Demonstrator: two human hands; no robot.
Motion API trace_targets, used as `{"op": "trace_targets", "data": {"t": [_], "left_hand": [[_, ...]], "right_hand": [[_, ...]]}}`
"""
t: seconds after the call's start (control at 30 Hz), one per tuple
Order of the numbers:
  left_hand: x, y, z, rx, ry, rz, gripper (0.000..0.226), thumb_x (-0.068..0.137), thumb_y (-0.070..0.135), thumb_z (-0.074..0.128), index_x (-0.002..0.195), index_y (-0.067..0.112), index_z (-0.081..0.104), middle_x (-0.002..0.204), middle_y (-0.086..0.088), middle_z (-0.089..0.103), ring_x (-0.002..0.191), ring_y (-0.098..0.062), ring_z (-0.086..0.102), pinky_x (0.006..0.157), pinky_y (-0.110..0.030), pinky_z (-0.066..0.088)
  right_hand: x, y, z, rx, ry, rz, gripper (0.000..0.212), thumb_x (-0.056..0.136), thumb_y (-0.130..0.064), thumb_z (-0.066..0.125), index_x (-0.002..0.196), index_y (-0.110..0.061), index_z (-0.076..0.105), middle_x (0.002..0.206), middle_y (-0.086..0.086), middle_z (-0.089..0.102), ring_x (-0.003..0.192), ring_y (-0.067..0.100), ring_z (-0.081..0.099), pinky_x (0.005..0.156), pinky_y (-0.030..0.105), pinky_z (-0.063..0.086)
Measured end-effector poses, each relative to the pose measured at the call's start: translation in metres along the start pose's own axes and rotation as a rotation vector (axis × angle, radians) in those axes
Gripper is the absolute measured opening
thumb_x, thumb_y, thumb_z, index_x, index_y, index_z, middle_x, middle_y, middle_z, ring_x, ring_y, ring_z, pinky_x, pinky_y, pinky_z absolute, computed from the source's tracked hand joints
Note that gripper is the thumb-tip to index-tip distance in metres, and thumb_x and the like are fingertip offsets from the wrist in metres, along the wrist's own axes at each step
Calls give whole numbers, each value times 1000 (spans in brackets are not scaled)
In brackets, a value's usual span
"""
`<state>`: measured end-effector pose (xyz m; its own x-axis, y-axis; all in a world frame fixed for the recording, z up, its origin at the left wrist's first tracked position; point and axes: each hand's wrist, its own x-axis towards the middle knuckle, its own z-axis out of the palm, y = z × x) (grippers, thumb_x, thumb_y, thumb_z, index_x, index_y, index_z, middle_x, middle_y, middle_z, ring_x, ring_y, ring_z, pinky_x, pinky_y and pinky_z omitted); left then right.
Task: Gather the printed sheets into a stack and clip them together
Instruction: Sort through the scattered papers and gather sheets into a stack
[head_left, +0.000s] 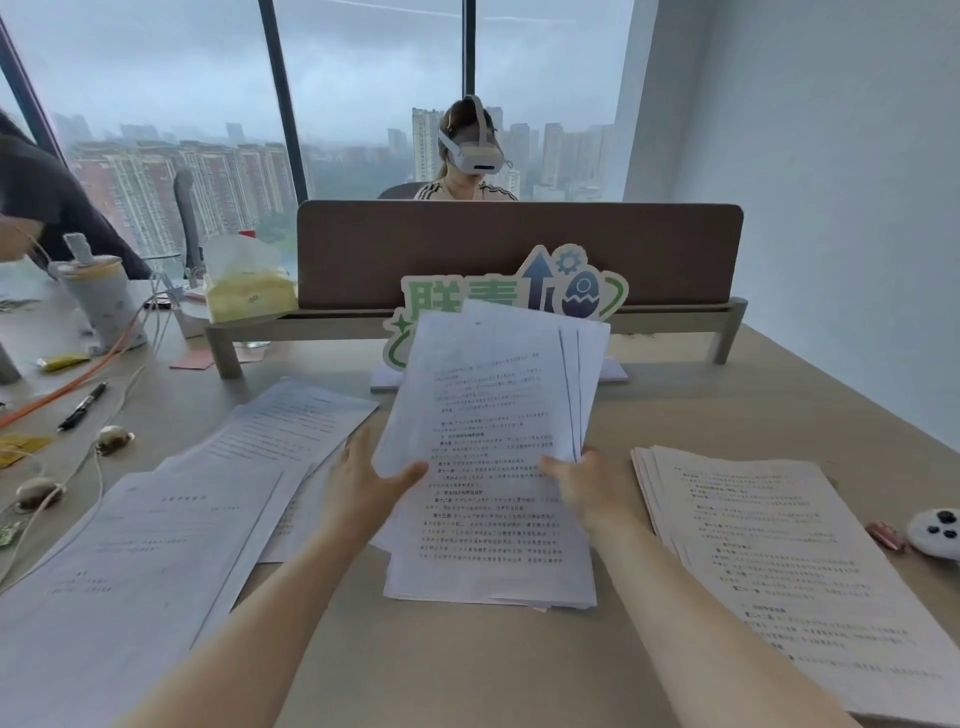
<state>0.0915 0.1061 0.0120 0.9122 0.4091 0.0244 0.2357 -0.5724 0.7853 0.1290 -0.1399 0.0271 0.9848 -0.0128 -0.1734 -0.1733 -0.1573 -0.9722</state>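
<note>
Printed sheets (493, 447) stand raised at frame centre, fanned at the top — left hand (363, 483) grasps their left edge, right hand (587, 483) their right. More loose pages (171, 519) lie lower left — another pile (779, 561) lower right on the desk (467, 665).

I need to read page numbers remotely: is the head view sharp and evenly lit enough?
Head view: soft daylight from the windows, no glare and no hard shadows; text on the held sheets is smeared, unreadable; the wide lens bends the edges, stretching the right stack and left sheets.
</note>
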Motion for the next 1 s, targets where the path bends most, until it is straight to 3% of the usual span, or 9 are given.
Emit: {"op": "trace_targets", "data": {"t": [0.1,0.17,0.23,0.3,0.4,0.57,0.77,0.87,1.0], "left_hand": [[11,17,-16,-359,-14,-38,107,76,41,79,155,19,12,152,-9,39,136,-29,42,109,-46,38],[13,27,-28,-511,-39,-34,101,77,34,79,155,19,16,131,-8,56,118,-28,57,94,-39,46],[9,37,-40,-615,-72,11,87,68,40,85,142,24,42,113,-8,68,96,-24,66,78,-33,50],[3,44,-44,-666,-79,69,62,56,48,88,109,27,64,100,-6,74,86,-21,70,73,-35,54],[-11,56,-40,-710,-32,119,26,75,26,80,97,19,70,93,0,74,92,-24,70,75,-32,54],[-29,54,-26,-807,18,128,30,76,13,81,101,18,66,92,3,74,77,-6,72,58,-16,55],[-45,24,3,-639,-60,144,52,77,15,81,120,15,53,108,-1,69,94,-16,68,71,-27,58],[-49,26,11,-543,-35,140,24,85,16,73,104,18,58,98,-1,68,89,-19,65,78,-36,54],[-52,35,12,-403,100,151,21,89,17,67,72,13,54,64,2,55,62,-18,48,56,-30,36]], "right_hand": [[-7,-14,-14,68,-58,-107,15,90,-12,65,102,-11,74,98,8,77,86,28,74,81,48,60],[-11,-24,-21,76,-88,-176,15,89,-16,67,101,-16,75,95,4,78,86,27,75,83,53,59],[-15,-37,-26,126,-93,-228,16,88,-14,67,102,-15,75,98,5,78,90,29,74,86,55,57],[-20,-52,-28,185,-72,-294,15,88,-9,67,100,-12,75,99,8,77,92,31,74,86,55,57],[-33,-72,-28,272,-57,-404,16,89,-6,64,97,-15,75,99,11,77,91,34,73,82,52,58],[-58,-68,-26,303,-10,-449,14,92,-8,63,96,-17,73,88,1,78,81,22,75,65,33,59],[-68,-23,-18,182,-57,-299,15,92,-17,66,104,-25,71,90,-7,78,83,11,74,56,16,54],[-69,-24,-16,120,-5,-284,12,94,-17,63,101,-24,70,85,-8,76,75,6,72,50,12,50],[-67,-31,-17,14,90,-327,13,92,-18,59,88,-21,71,87,4,76,82,21,73,72,41,59]]}}
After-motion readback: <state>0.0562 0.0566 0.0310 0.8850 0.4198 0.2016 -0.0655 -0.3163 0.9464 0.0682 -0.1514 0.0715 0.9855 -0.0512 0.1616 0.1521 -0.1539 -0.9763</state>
